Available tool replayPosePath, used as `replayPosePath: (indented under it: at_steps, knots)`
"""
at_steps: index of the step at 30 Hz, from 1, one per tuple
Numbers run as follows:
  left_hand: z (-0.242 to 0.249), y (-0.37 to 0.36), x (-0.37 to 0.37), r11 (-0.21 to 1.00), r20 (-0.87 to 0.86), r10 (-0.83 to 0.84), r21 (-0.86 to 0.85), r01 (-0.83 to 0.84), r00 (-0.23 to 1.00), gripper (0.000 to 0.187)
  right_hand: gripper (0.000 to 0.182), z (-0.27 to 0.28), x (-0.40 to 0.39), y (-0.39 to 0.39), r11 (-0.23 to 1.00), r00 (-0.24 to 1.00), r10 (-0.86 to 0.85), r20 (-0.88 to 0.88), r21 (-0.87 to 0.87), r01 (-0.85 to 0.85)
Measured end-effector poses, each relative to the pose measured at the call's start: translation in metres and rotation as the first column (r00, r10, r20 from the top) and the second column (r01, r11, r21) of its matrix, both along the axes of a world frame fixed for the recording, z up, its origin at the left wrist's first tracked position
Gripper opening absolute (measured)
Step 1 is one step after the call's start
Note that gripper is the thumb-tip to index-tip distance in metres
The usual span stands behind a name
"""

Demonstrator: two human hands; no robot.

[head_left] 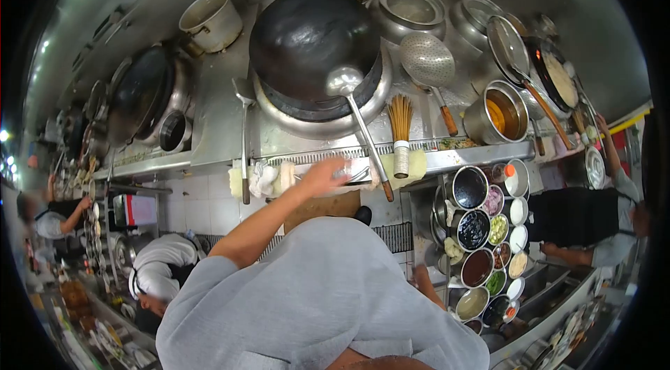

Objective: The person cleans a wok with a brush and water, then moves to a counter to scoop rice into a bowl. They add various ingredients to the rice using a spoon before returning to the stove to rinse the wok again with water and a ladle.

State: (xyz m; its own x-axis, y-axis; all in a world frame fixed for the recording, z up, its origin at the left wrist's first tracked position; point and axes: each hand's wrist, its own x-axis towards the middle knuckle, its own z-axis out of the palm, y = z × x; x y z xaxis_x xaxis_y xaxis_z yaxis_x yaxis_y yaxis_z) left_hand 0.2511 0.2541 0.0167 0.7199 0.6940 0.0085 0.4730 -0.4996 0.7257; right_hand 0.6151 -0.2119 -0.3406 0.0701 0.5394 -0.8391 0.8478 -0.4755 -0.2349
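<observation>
My left hand (325,176) reaches over the front edge of the stove, smeared by motion, so its fingers do not show clearly. Just beyond it, a steel ladle (360,122) leans with its bowl against a large black wok (314,42). That wok is tipped up on the burner ring, its dark surface facing me. To the right of the ladle lies a bamboo wok brush (400,129). On the left, a long-handled wok spatula (244,112) hangs over the edge. My right hand (421,274) is low at my side, beside the seasoning pots, its fingers hard to make out.
Metal pots of sauces and chopped ingredients (477,230) stand at my right. A skimmer (427,63), an oil pot (497,113) and lidded pots (412,7) line the stove. Folded cloths (264,178) lie along its edge. Co-workers stand to the right (586,223) and bend down at left (164,265).
</observation>
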Motion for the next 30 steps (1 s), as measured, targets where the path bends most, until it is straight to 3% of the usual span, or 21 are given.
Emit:
replayPosePath:
  at_steps: [1,3,5,7,8,10,11,12,13,14,15,16,17,18,19,21,24,27,28,29,30]
  knots:
    - [0.0,-0.017,-0.013,0.958,-0.018,-0.154,-0.248,0.145,0.988,0.046,0.031,0.003,-0.014,-0.035,0.853,0.886,-0.452,0.101,-0.242,0.463]
    - [-0.017,-0.051,-0.046,0.66,0.066,-0.169,-0.733,0.163,0.983,0.046,0.028,0.043,-0.045,-0.074,0.717,0.737,-0.67,0.091,-0.18,0.674]
    - [-0.069,-0.072,-0.087,0.705,-0.11,-0.136,-0.709,0.018,0.985,0.052,0.026,0.07,-0.081,-0.094,0.655,0.654,-0.756,-0.033,-0.037,0.755]
    - [-0.213,-0.088,-0.138,0.462,-0.109,0.254,-0.859,-0.22,0.961,0.047,0.026,0.092,-0.124,-0.106,0.601,0.611,-0.773,-0.172,0.111,0.792]
    - [-0.278,-0.095,-0.161,0.321,-0.12,0.454,-0.903,-0.287,0.883,0.052,0.026,0.104,-0.145,-0.105,0.574,0.603,-0.762,-0.235,0.184,0.798]
    - [-0.259,-0.08,-0.171,0.095,-0.243,0.595,-0.925,-0.367,0.766,0.056,0.026,0.112,-0.181,-0.107,0.521,0.603,-0.739,-0.299,0.314,0.794]
    - [-0.25,-0.076,-0.171,0.038,-0.25,0.625,-0.936,-0.349,0.74,0.055,0.036,0.124,-0.192,-0.097,0.467,0.48,-0.815,-0.326,0.123,0.876]
    - [-0.242,-0.072,-0.17,-0.017,-0.26,0.653,-0.944,-0.329,0.711,0.054,0.044,0.143,-0.208,-0.079,0.548,0.568,-0.798,-0.202,0.149,0.823]
    - [-0.239,-0.065,-0.166,-0.018,-0.207,0.656,-0.966,-0.259,0.726,0.051,0.051,0.155,-0.22,-0.066,0.618,0.646,-0.761,-0.066,0.231,0.751]
    - [-0.239,-0.06,-0.155,-0.03,-0.162,0.628,-0.982,-0.184,0.761,0.048,0.052,0.151,-0.228,-0.065,0.571,0.588,-0.804,-0.091,0.161,0.805]
    - [-0.246,-0.056,-0.153,0.029,-0.083,0.514,-0.993,-0.115,0.854,0.046,0.048,0.138,-0.24,-0.076,0.511,0.574,-0.806,-0.146,0.316,0.799]
    - [-0.256,-0.052,-0.143,0.067,0.008,0.373,-0.998,-0.018,0.928,0.045,0.047,0.112,-0.253,-0.095,0.461,0.671,-0.729,-0.138,0.625,0.629]
    - [-0.242,-0.056,-0.125,0.165,-0.095,0.271,-0.976,-0.143,0.958,0.044,0.045,0.136,-0.258,-0.092,0.458,0.572,-0.807,-0.15,0.452,0.766]
    - [-0.263,-0.053,-0.116,0.149,-0.141,0.262,-0.972,-0.184,0.955,0.044,0.043,0.202,-0.268,-0.074,0.31,0.36,-0.912,-0.199,0.245,0.919]
    - [-0.26,-0.059,-0.111,0.222,-0.153,0.308,-0.948,-0.227,0.939,0.048,0.04,0.191,-0.282,-0.088,0.34,0.452,-0.881,-0.143,0.475,0.812]
    - [-0.27,-0.054,-0.106,0.304,-0.273,0.276,-0.885,-0.353,0.921,0.053,0.04,0.205,-0.302,-0.106,0.273,0.337,-0.941,-0.032,0.518,0.811]
    - [-0.254,-0.061,-0.109,0.342,-0.277,0.257,-0.87,-0.355,0.926,0.057,0.039,0.2,-0.339,-0.142,0.126,0.152,-0.988,0.0,0.559,0.819]
    - [-0.289,-0.043,-0.117,0.348,-0.379,0.238,-0.826,-0.443,0.894,0.057,0.039,0.182,-0.38,-0.175,0.183,0.155,-0.983,0.102,0.407,0.895]
    - [-0.289,-0.046,-0.124,0.28,-0.337,0.236,-0.875,-0.396,0.912,0.052,0.039,0.205,-0.391,-0.177,0.257,0.229,-0.966,0.117,0.4,0.88]
    - [-0.288,-0.054,-0.128,0.211,-0.293,0.239,-0.915,-0.344,0.926,0.047,0.039,0.27,-0.399,-0.166,0.331,0.303,-0.944,0.131,0.393,0.858]
    - [-0.285,-0.062,-0.133,0.138,-0.252,0.243,-0.947,-0.29,0.937,0.043,0.04,0.274,-0.409,-0.171,0.283,0.255,-0.959,0.122,0.382,0.88]
